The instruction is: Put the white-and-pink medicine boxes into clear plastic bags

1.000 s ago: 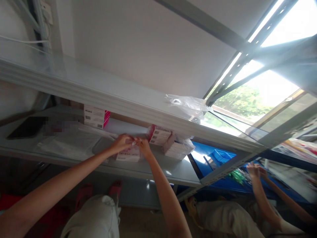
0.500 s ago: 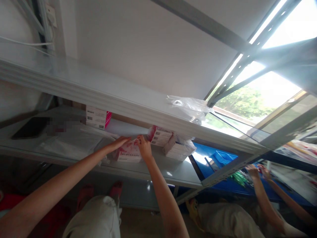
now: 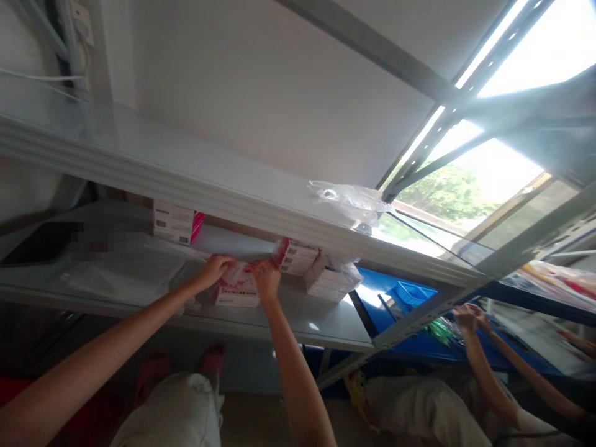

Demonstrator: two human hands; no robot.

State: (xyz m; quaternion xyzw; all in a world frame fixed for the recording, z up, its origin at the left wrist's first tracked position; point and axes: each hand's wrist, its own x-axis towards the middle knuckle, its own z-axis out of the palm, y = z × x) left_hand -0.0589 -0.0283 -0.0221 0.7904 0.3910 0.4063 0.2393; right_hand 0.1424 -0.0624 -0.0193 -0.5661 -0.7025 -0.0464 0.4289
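Observation:
On the lower shelf, a pink and white box [image 3: 237, 292] lies in front of me, with what looks like a clear plastic bag around it. My left hand [image 3: 216, 271] is at its upper left corner, fingers bent and closed on the plastic. At the upper right corner, my right hand [image 3: 265, 278] has its fingers pinched at the box's top edge; the exact grip is blurred. To the right stand another pink and white box [image 3: 300, 256] and a bagged stack of white boxes [image 3: 331, 278]. Flat clear plastic bags [image 3: 123, 273] lie to the left.
A further box [image 3: 173, 222] stands at the back left, near a dark flat object [image 3: 40, 242]. The upper shelf [image 3: 186, 180] overhangs the boxes and carries crumpled clear plastic [image 3: 344, 197]. At right, a co-worker's hands [image 3: 468, 316] are over a blue table [image 3: 372, 282].
Both my hands have come down closer onto the box's top, the left with its fingers more curled. The whole view has shifted slightly, moving things leftward.

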